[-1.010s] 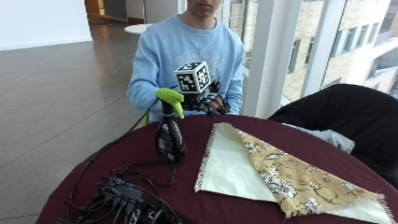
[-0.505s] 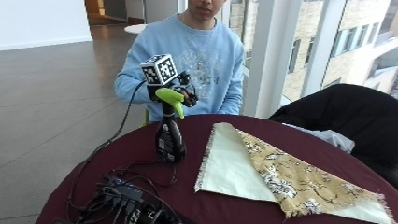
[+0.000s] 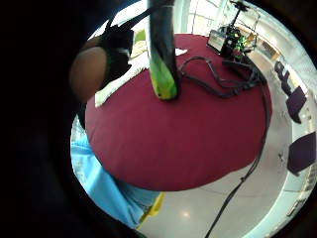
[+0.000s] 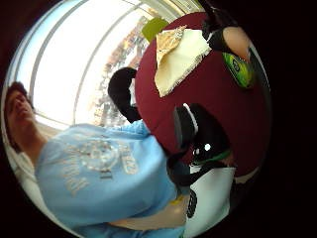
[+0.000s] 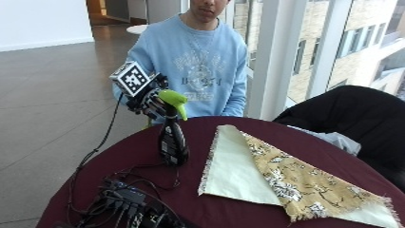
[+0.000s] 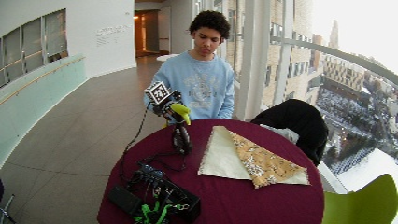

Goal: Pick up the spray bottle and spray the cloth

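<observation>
Shifted away from the cloth (image 5: 278, 180), the gloved right hand (image 5: 149, 102) seemingly touches the rigid, top-heavy spray bottle's (image 5: 172, 140) neck; finger closure unclear.

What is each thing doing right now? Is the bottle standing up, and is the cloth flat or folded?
spray bottle: standing upright on the table, green nozzle on top.
cloth: lying on the table, folded over, pale side and patterned side both showing.
right hand: at the bottle's top, behind the nozzle; grip not clear.
table: covered in dark red cloth.
cables: bundled on the table near the bottle.
</observation>
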Available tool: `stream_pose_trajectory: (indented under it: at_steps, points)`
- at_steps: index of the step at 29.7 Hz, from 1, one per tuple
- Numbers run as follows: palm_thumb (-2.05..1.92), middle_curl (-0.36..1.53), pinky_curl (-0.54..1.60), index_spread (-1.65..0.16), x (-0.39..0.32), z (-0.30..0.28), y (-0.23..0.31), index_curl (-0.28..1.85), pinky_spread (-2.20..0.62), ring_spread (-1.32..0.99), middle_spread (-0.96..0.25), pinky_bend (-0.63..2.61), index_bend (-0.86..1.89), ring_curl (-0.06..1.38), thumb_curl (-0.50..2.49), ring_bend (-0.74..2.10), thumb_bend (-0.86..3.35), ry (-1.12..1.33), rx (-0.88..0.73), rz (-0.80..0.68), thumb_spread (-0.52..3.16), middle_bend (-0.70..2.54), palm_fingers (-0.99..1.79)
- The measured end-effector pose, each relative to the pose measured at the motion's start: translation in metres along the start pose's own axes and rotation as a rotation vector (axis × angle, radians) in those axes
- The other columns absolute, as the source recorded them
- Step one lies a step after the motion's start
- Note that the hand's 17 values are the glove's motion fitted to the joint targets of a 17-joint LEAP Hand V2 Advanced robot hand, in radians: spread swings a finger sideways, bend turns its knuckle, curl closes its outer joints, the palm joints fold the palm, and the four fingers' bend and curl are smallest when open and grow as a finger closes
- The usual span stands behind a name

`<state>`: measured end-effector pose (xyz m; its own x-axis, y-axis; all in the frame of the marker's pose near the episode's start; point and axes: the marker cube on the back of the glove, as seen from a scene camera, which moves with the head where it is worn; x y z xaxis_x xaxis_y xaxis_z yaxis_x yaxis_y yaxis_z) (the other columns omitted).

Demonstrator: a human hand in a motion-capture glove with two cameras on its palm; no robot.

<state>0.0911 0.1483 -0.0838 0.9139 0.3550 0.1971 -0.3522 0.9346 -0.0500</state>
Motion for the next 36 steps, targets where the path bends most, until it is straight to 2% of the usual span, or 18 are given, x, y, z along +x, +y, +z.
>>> stream_pose_trajectory:
  at_steps: [6, 16, 24, 36]
  points:
    - [0.71, 0.36, 0.32, -0.33, 0.02, -0.005, -0.008, 0.38, 0.19, -0.02, -0.05, 0.2, 0.17, 0.23, 0.35, 0.19, 0.02, -0.345, 0.006, 0.064, 1.2, 0.18, 0.74]
    - [0.7, 0.35, 0.34, -0.34, 0.062, -0.004, -0.024, 0.36, 0.19, -0.01, -0.04, 0.22, 0.15, 0.26, 0.33, 0.21, -0.02, -0.669, 0.118, 0.149, 1.17, 0.18, 0.74]
    - [0.7, 0.36, 0.35, -0.35, 0.084, 0.009, -0.062, 0.34, 0.18, -0.01, -0.04, 0.23, 0.13, 0.28, 0.33, 0.23, -0.02, -0.741, 0.117, 0.224, 1.15, 0.19, 0.74]
    - [0.74, 0.38, 0.36, -0.36, 0.086, 0.035, -0.109, 0.3, 0.17, -0.02, -0.05, 0.23, 0.11, 0.3, 0.34, 0.26, -0.01, -0.777, 0.065, 0.196, 1.11, 0.2, 0.75]
